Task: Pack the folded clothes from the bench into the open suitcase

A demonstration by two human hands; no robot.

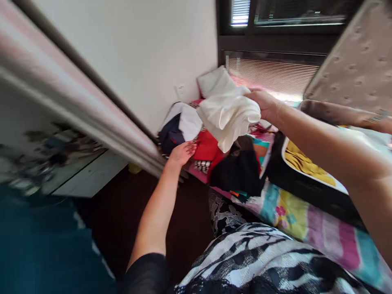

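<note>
Bedroom floor runs dark beneath the person's zebra-print lap, beside a striped bedspread (309, 222) heaped with clothes. Sorting seems under way. Left hand (181, 154), arm stretched forward, lies flat with fingers together on a red garment (206, 148). Farther off, the raised right hand (266, 104) clutches a white cloth (228, 112) above the pile; setting it down needs a free spot.

Cloth (228, 112): plain white, as is the pillow (214, 81). Garment (206, 146) by the left hand (181, 154): red. Folded item (179, 124): white and navy. Garment (237, 171): black. Bedsheet (306, 220): stripes of pink, teal and yellow with flower print. Skirt (260, 257): black-and-white zebra pattern. Wall (137, 49): white. Floor (122, 216): dark brown. Blinds (269, 73): pale pinkish.
</note>
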